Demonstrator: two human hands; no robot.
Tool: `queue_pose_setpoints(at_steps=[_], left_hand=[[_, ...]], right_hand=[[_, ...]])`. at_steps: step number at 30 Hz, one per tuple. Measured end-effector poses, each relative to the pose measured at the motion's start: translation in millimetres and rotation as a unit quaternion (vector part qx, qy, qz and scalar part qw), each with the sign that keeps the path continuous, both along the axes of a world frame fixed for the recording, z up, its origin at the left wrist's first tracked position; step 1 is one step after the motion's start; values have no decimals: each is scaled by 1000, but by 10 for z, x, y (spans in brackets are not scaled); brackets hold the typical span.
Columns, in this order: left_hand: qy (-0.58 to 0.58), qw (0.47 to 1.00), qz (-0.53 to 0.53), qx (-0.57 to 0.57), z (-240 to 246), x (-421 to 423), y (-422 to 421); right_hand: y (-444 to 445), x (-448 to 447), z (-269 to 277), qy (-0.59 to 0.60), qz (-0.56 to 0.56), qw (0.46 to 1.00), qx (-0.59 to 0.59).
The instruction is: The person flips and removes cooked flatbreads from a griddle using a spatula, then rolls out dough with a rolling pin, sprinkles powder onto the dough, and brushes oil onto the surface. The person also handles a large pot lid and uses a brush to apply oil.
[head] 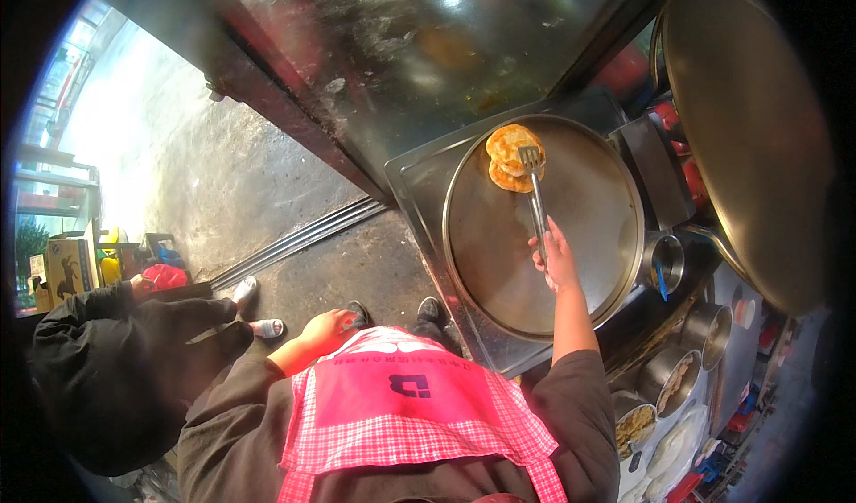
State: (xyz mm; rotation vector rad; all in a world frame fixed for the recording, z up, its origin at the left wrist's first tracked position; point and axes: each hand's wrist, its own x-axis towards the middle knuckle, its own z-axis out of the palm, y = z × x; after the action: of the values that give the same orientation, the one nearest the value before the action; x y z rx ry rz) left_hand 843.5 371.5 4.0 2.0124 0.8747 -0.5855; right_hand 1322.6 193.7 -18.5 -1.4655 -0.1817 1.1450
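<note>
My right hand (557, 257) grips the handle of slotted metal tongs (537, 202) over a large round griddle (588, 235). The tongs' slotted end rests on the upper of two browned flatbreads (509, 143), which overlaps the lower one (511, 180) near the griddle's far left rim. Whether the tongs pinch the bread I cannot tell. My left hand (332, 326) is beside the pink apron (374, 389) at my waist; its fingers are partly hidden, and nothing is seen in it.
A big round lid (749, 142) stands raised at the right. Beside the griddle is a metal pot with a blue-handled utensil (661, 279); metal containers of food (675, 382) stand lower right. Another person in dark clothes (134, 369) is close on the left, by a metal floor track (301, 239).
</note>
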Motion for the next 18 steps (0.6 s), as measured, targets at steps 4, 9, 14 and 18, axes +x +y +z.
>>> queue_pose_setpoints(at_steps=[4, 9, 14, 18], left_hand=[[17, 1000, 11, -13, 30, 112, 17], [23, 999, 25, -25, 69, 56, 39], [37, 999, 23, 5, 19, -233, 48], [16, 999, 35, -8, -77, -475, 135]], right_hand=[[253, 68, -103, 16, -14, 1000, -16], [279, 117, -246, 8, -9, 999, -44], [116, 3, 31, -39, 5, 999, -27], [122, -276, 453, -51, 126, 991, -14]])
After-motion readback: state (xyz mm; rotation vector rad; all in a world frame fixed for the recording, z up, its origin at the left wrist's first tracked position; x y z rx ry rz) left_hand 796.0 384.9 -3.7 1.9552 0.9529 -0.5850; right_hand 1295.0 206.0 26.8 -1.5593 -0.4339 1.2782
